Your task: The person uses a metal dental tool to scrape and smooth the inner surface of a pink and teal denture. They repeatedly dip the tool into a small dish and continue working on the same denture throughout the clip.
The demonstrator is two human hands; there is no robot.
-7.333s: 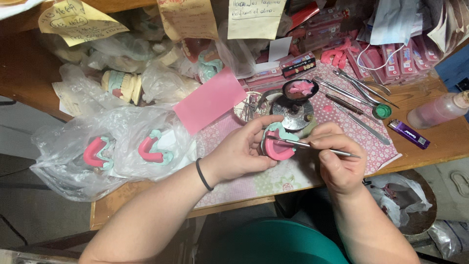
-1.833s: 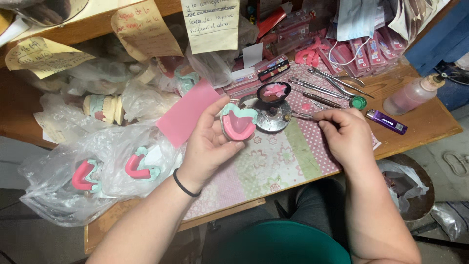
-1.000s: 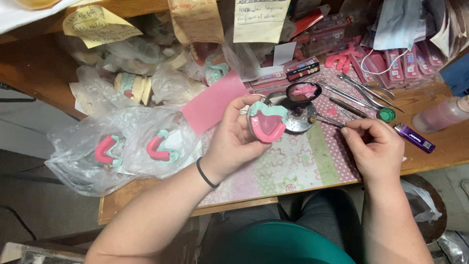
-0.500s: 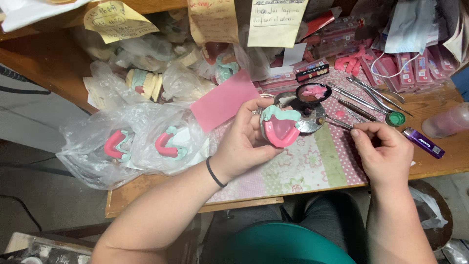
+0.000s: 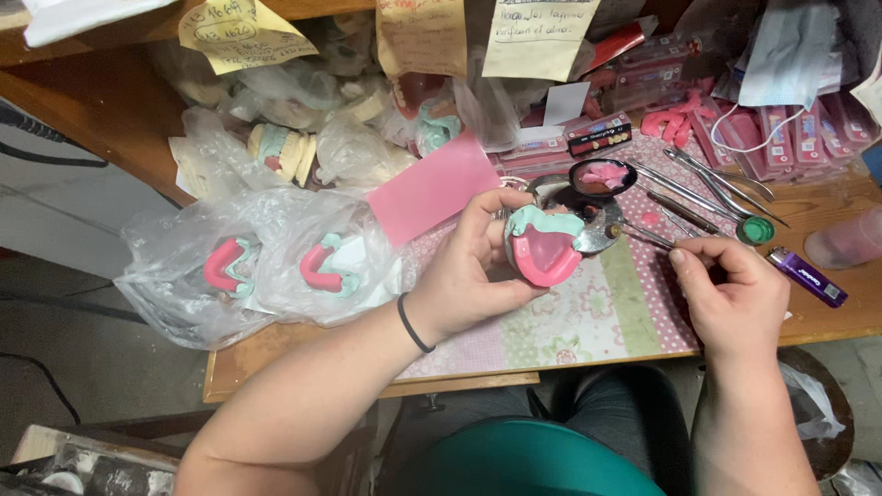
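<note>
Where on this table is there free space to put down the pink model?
The flowered mat is bare between the left hand and the right hand, toward the near table edge. The back is crowded: metal tools, small dish, plastic bags on the left, purple lighter on the right.

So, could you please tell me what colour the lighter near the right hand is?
Purple, seen in the head view: the lighter beside the right hand.
</note>
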